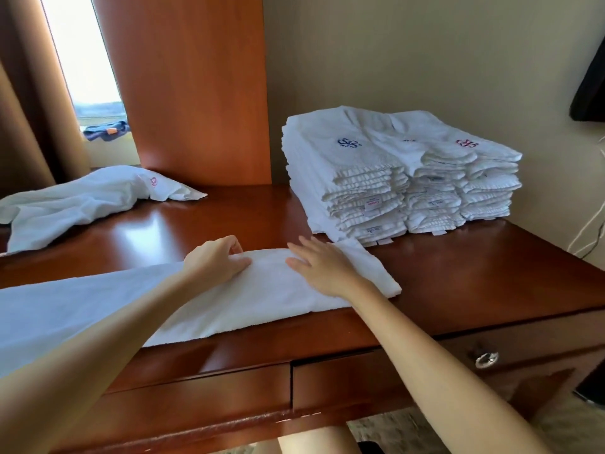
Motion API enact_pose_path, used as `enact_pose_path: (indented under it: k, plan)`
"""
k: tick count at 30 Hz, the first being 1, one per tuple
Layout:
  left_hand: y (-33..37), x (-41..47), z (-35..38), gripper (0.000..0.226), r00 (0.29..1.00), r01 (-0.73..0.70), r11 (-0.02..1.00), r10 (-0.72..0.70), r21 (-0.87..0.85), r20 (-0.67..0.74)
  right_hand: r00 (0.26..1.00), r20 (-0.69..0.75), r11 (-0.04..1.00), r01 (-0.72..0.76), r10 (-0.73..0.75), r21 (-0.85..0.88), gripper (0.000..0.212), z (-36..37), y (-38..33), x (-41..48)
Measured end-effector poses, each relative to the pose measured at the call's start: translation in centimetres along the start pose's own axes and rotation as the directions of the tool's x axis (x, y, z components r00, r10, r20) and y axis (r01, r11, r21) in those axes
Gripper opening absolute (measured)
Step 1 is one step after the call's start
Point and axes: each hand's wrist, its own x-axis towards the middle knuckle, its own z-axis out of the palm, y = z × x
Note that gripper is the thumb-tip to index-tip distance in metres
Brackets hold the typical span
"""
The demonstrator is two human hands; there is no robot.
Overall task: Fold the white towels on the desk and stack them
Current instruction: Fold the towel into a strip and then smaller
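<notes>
A long white towel (137,299), folded into a narrow strip, lies along the front edge of the wooden desk (474,276). My left hand (214,258) pinches its far edge near the middle, fingers curled on the cloth. My right hand (322,265) lies flat with fingers spread on the strip's right end. A tall stack of folded white towels (393,178) with blue and red embroidery stands at the back right, just beyond my right hand. An unfolded crumpled white towel (82,201) lies at the back left.
An upright wooden panel (196,86) rises behind the desk's middle. A window with brown curtains (19,93) is at the left. Drawers with a metal ring pull (486,359) sit under the desktop. Cables (589,231) hang along the right wall.
</notes>
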Motion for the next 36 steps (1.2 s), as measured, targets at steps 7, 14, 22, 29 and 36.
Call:
enact_pose_path:
  k: [7,14,22,29,36]
  plan:
    - [-5.2,-10.7,-5.1,0.023,0.993,0.045,0.969,-0.018,0.241,-0.113,0.999,0.044,0.999,0.021,-0.019,-0.042,0.059,0.2,2.3,0.2]
    - [-11.1,-21.8,-9.2,0.062,0.96,-0.106,0.914,0.197,0.392,-0.201,0.996,-0.081,0.963,-0.047,0.026,-0.264,0.055,0.0,-2.1,-0.5]
    - [-20.1,-29.0,-8.0,0.083,0.948,-0.058,0.849,0.212,0.525,-0.239,0.618,-0.151,0.628,0.778,-0.771,-0.025,0.037,4.7,-22.8,-4.6]
    - [-25.8,-32.0,-6.8,0.096,0.944,0.014,0.868,0.153,0.496,-0.293,0.606,-0.096,0.613,0.78,-0.79,-0.128,0.038,6.6,-28.3,-3.7]
    - [-28.2,-31.5,-6.3,0.121,0.931,-0.005,0.841,0.202,0.542,-0.305,0.603,-0.031,0.599,0.782,-0.797,-0.174,0.026,6.7,-30.1,-4.0]
